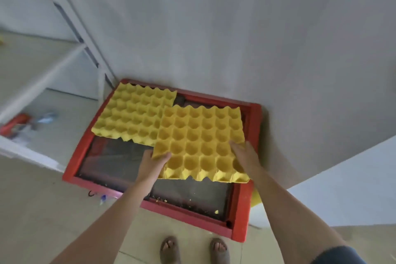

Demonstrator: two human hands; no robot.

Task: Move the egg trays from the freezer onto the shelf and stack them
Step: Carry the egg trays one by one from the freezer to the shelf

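Two egg trays on the freezer [244, 206] | my left hand [153, 164] and right hand [246, 156] clasp the near tray [201, 143]; far tray [132, 113] untouched | shelf [42, 83] holds none.

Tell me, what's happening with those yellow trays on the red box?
A person is taking hold of the nearer yellow egg tray with both hands: the left hand grips its left front corner, the right hand lies on its right side. A second egg tray sits behind on the red chest freezer. The white shelf stands to the left.
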